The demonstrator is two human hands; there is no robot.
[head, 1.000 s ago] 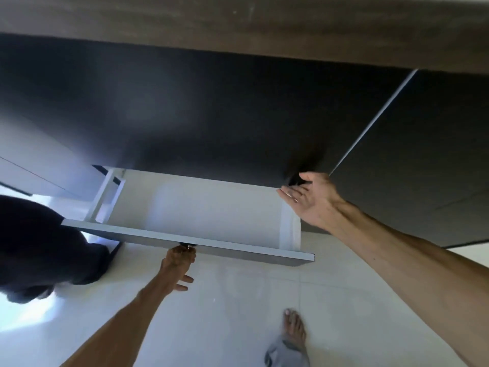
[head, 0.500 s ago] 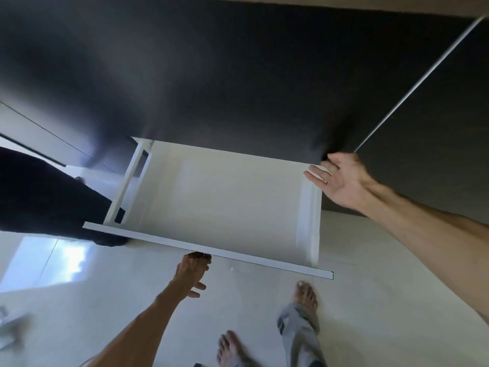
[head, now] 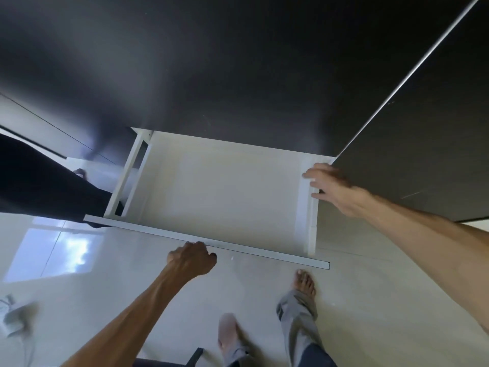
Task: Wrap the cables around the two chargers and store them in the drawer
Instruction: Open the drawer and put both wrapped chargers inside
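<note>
Left hand (head: 191,259) grips drawer (head: 219,192) front edge; right hand (head: 332,190) on side rim

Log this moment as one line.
drawer: open, nothing visible inside | left hand: grips front edge | right hand: on right side wall

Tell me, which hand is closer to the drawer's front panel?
The left hand. It curls at the front panel of the drawer, gripping near its middle. The right hand rests farther back, fingers on the drawer's right side wall near the cabinet.
</note>
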